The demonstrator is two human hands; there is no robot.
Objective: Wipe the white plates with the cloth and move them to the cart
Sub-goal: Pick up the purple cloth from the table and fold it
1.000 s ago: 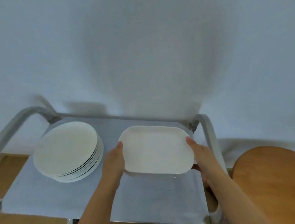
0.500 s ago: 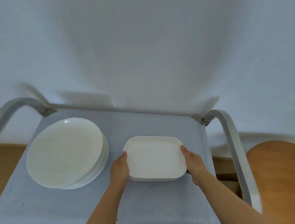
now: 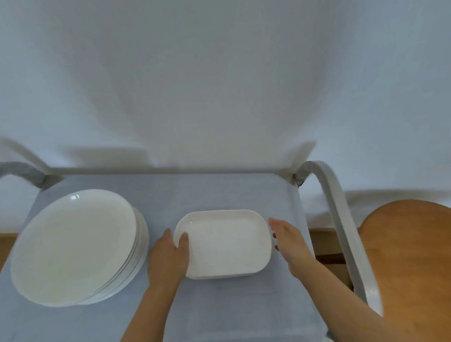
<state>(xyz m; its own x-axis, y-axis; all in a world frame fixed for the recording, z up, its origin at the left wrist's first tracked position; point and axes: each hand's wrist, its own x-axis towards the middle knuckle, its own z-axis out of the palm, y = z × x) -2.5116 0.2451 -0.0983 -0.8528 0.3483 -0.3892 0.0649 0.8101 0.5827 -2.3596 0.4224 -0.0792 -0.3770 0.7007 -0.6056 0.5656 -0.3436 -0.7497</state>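
— While the rectangular white dish (image 3: 224,243) lay flat on the cart (image 3: 230,313), where were the hands?
— The left hand (image 3: 169,256) gripped its left rim, thumb on top. The right hand (image 3: 287,237) stood just beside the right edge, fingers loosely straight. A stack of round plates (image 3: 76,247) sat further left.

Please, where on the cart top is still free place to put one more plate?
The cart top is bare along the near edge, in front of the round plate stack and the rectangular dish. A bare strip also runs behind both, along the back rail. The gap between them is taken by the left hand.
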